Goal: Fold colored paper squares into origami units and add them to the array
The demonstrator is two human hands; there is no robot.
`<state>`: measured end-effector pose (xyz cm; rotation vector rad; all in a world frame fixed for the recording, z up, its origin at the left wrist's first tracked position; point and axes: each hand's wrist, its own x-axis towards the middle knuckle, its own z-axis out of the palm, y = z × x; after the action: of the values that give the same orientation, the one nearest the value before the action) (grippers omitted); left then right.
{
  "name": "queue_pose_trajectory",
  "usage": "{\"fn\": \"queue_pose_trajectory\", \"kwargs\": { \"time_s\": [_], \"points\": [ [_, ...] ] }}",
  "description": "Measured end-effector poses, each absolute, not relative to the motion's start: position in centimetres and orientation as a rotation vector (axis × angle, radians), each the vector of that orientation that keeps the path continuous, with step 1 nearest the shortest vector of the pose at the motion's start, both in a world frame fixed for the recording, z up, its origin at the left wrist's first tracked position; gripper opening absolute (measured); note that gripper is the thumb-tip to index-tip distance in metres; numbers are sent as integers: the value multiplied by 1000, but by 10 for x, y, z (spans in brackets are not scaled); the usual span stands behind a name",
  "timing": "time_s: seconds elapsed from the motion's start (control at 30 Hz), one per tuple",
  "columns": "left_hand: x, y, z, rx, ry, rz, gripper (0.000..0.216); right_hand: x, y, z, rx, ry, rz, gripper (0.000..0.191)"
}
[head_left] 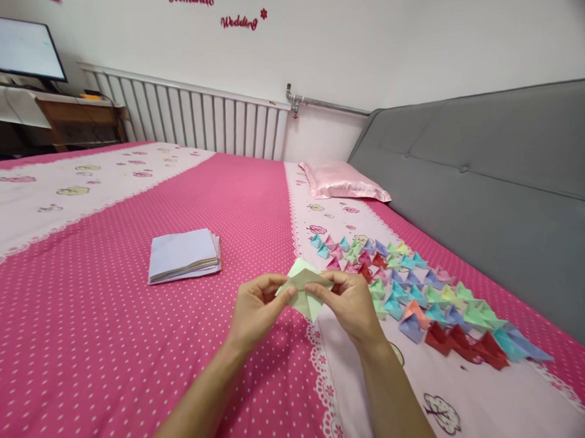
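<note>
Above the bed, a pale green folded paper [303, 278] is pinched between both hands, with layered points sticking up and down. My left hand [258, 309] is closed on its left corner, thumb in front. On the opposite corner, my right hand [353, 304] grips it the same way, the two thumbs close together near the centre. To the right lie several rows of small folded paper boats [414, 291] in red, blue, green, turquoise, pink and orange. A stack of square paper sheets [184, 252] rests on the bedspread to the left.
A pink dotted bedspread [105, 307] with pale printed bands covers the bed. At the back are a pink pillow [344, 180] and a white radiator [193, 110]. The grey headboard [496, 169] borders the right side; a monitor [21, 47] stands on a desk far left.
</note>
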<state>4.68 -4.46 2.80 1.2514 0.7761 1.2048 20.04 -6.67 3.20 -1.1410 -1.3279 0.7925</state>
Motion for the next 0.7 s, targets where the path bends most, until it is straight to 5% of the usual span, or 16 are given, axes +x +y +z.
{"fn": "queue_pose_trajectory", "kwargs": {
  "time_s": [0.27, 0.47, 0.7],
  "points": [
    [46, -45, 29, 1212, 776, 1205, 21, 191, -68, 34, -1051, -1179, 886, 26],
    [43, -42, 27, 1226, 779, 1187, 56, 194, -71, 39, -1113, -1183, 904, 39],
    [45, -42, 30, 1186, 857, 1111, 23, 197, -68, 36, -1128, -1272, 970, 34]
  ]
}}
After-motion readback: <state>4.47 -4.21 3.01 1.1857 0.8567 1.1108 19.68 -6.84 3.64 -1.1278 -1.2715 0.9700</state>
